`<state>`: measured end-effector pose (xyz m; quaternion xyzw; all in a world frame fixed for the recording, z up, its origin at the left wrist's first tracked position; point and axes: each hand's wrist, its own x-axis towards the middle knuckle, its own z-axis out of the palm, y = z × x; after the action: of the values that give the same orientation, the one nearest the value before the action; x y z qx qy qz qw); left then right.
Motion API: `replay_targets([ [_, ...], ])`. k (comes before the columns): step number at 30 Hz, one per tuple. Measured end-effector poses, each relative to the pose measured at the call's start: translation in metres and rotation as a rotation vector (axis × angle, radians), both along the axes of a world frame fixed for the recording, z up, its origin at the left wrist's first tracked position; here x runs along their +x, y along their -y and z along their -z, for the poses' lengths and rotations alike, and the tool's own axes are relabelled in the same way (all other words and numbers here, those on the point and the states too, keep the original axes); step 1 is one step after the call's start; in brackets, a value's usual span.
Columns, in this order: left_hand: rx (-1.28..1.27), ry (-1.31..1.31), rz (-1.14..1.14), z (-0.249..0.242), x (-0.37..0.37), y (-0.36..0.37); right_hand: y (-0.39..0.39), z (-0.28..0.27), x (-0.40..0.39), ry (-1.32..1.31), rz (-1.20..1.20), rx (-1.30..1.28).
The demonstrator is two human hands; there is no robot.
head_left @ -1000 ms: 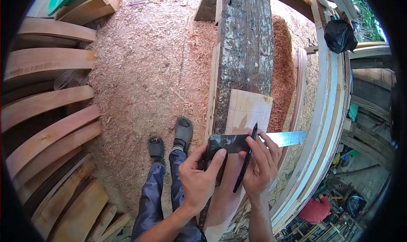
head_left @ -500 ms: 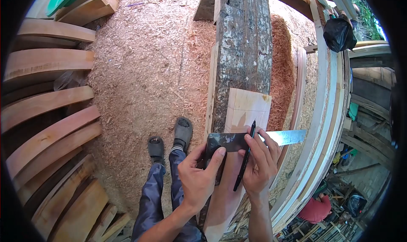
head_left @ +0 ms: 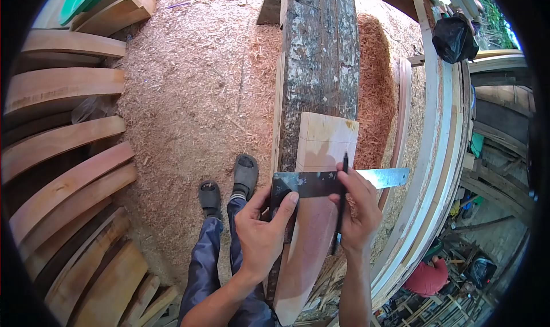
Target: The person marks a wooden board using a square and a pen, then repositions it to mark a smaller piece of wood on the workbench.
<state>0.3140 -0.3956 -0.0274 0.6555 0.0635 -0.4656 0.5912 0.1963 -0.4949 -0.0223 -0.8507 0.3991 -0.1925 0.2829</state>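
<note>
A worker's two bare hands hold a metal square (head_left: 315,183) crosswise over a pale wooden board (head_left: 314,221) on a long, weathered bench (head_left: 323,52). The left hand (head_left: 260,232), wrist angled in from the lower left, grips the square's dark end near the bench's left edge, thumb laid flat on top and fingers curled beneath. The right hand (head_left: 360,215), forearm nearly upright in view, is partly closed around a slim black pen (head_left: 342,204), its fingers bent at the blade, which runs bright and smooth past the bench's right edge.

The board, tapered toward the near end, lies along the bench's near part, its squared far end crossed by thin lines and stained brown at the right corner. The bench top is rough, dark and blotched with white. Curly wood shavings (head_left: 183,98) carpet the ground beside gray sandals (head_left: 245,175), with curved, smooth-cut planks (head_left: 71,86) ranged at left.
</note>
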Motion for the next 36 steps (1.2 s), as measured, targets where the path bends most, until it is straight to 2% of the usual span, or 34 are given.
replay_targets([
  [1, -0.005, 0.013, 0.007, 0.0, 0.0, 0.0, -0.001, 0.002, -0.003, 0.004, -0.003, 0.001],
  [3, -0.01, 0.031, 0.015, 0.0, 0.001, 0.0, -0.005, 0.006, -0.006, 0.344, 0.191, 0.165],
  [5, -0.02, 0.03, 0.006, 0.0, 0.0, 0.0, -0.004, 0.0, 0.001, 0.409, 0.23, 0.21],
  [8, -0.03, 0.032, 0.009, -0.001, 0.001, 0.001, -0.002, -0.004, 0.013, 0.63, 0.315, 0.445],
  [9, -0.029, 0.035, 0.007, -0.001, 0.001, 0.001, -0.002, -0.006, 0.019, 0.632, 0.313, 0.447],
  [11, -0.009, 0.027, 0.013, -0.001, 0.001, 0.001, -0.002, -0.01, 0.029, 0.438, 0.29, 0.455],
  [13, -0.002, 0.022, 0.009, -0.001, 0.0, 0.002, -0.002, -0.007, 0.033, 0.401, 0.288, 0.451],
  [15, 0.002, 0.015, 0.003, -0.001, 0.0, 0.001, -0.002, -0.002, 0.033, 0.267, 0.198, 0.317],
  [21, -0.013, 0.035, 0.011, -0.001, 0.001, 0.001, 0.001, -0.003, 0.033, 0.15, 0.118, 0.23],
  [36, 0.003, 0.039, 0.035, 0.0, 0.001, 0.0, 0.0, -0.003, 0.035, 0.173, 0.167, 0.284],
])
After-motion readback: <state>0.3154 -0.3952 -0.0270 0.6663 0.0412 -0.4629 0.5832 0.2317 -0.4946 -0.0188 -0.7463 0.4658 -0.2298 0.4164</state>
